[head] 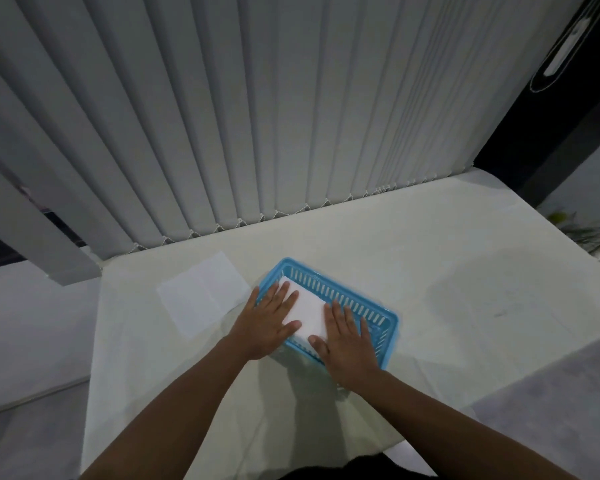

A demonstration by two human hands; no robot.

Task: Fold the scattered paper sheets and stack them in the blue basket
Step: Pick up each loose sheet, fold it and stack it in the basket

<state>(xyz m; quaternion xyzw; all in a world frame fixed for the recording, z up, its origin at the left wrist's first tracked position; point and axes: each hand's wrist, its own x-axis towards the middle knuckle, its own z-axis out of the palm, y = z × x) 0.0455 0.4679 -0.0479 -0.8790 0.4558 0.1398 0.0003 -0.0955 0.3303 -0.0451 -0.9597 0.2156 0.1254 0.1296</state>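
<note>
On the table (430, 271), hands (267, 322) (349, 344) press paper (309, 313) inside blue basket (340, 292).

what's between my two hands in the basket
Folded white paper, lying in the blue basket; the left hand and right hand rest flat on its two ends, seen in the head view.

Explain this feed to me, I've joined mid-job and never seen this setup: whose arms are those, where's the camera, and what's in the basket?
There is no machine here: a person works with bare hands. The single picture comes from a camera worn on their head, looking forward and down. The left hand and right hand lie flat, fingers straight, pressing folded white paper inside the blue basket; nothing is gripped. The basket stands on a pale table. Left of it lies one more sheet, flat on the table. Grey vertical blinds hang behind.
</note>
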